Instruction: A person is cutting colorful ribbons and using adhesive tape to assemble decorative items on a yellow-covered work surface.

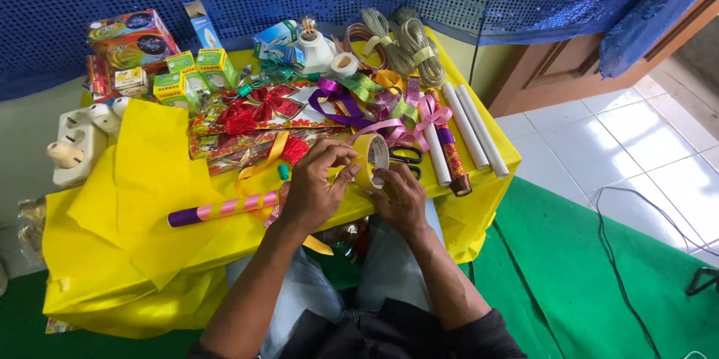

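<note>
**Both hands on a roll of tape above a crowded bench**

Left hand [313, 188] and right hand [399, 194] closed together on one roll of yellowish tape [372, 158], held upright on edge just over the near rim of the bench [479, 186]. Left grip curled over the roll's near-left side, fingertips pressed on the outer band; right grip wrapped around the lower right of the ring, thumb by the core. Both grips shut on the tape, neither open.

Just right of the grip: black-handled scissors [407, 155] lying flat. Beyond them, a dark red patterned tube [452, 163] and three white rods [473, 130] side by side, running away toward the far edge.

Left of the grip: a pink-and-purple striped stick [225, 207] lying on crumpled yellow paper [142, 201], with a loose yellow ribbon [264, 164] curling beside it.

Behind the grip: a tangle of purple, pink and green ribbons [378, 108], red bows [258, 108] on flat packets, a small white tape roll [344, 64], coiled pale cable [404, 44], a white lamp holder with bulb [312, 46], small green-and-yellow boxes [191, 78].

Far left of the grip: a white socket strip [79, 138] at the bench side.

Below the grip: lap in grey trousers, green floor covering [569, 284], a black cord [622, 261] trailing across it.
</note>
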